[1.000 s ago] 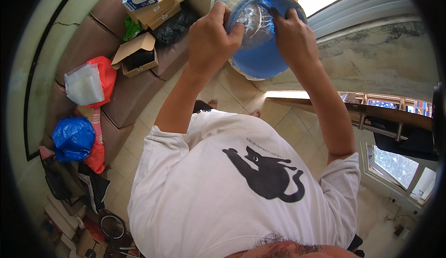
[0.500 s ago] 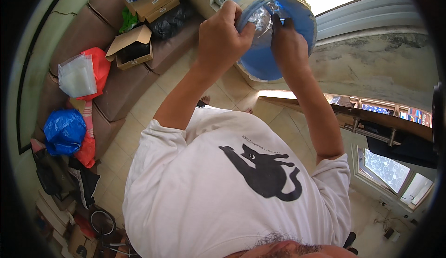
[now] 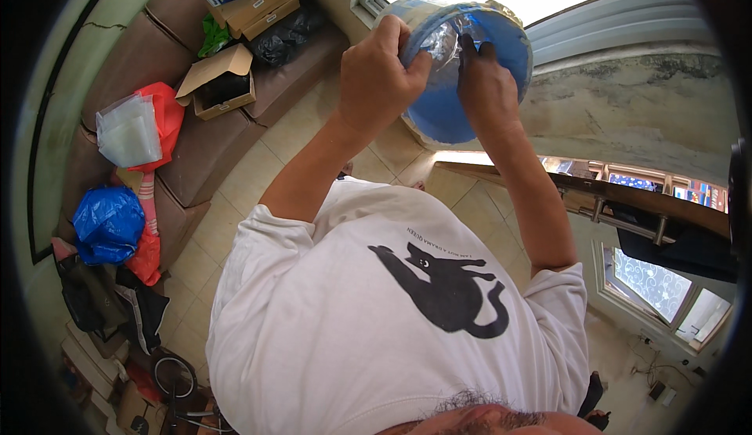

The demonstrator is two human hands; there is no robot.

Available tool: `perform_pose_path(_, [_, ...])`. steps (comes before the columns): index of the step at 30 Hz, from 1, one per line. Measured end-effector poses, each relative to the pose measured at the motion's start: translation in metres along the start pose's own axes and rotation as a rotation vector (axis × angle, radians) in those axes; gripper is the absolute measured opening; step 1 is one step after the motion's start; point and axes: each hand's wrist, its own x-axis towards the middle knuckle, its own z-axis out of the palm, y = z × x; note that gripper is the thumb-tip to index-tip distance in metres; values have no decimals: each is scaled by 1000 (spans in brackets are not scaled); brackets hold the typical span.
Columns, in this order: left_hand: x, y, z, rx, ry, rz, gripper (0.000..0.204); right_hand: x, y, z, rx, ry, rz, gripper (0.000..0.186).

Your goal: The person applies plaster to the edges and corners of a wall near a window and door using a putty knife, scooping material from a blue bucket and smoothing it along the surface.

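A blue bucket [image 3: 443, 114], its rim crusted with pale smears, is held up in front of me by the window, its mouth tilted toward me. My left hand [image 3: 381, 79] is closed on the left side of the rim, thumb over the edge. Inside the mouth is my right hand [image 3: 491, 90], its fingers bent and darkened, close to the inner wall. What those fingers hold, if anything, is hidden. Beside them, shiny crinkled clear plastic [image 3: 443, 42] shows at the bucket's inner left side.
A brown sofa [image 3: 205, 157] on the left bears cardboard boxes [image 3: 225, 83], a red bag [image 3: 168, 114] with clear plastic sheets, and a blue plastic bag [image 3: 110, 223]. A bright window and a stained ledge [image 3: 627, 90] lie beyond the bucket. To the right is a wooden-edged counter [image 3: 627, 206].
Both hands and the bucket have shifted slightly downward. My right hand stays inside the bucket, and my left hand keeps its grip on the rim.
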Motion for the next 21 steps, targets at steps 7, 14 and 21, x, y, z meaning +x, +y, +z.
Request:
perform_pose_path(7, [6, -8, -2, 18, 65, -15, 24, -12, 9, 22, 68, 86, -74, 33])
perform_pose_path(14, [18, -5, -15, 30, 34, 6, 24, 23, 1, -10, -16, 132, -143, 37])
perform_pose_path(21, [8, -1, -9, 15, -19, -73, 24, 6, -12, -1, -27, -44, -8, 33])
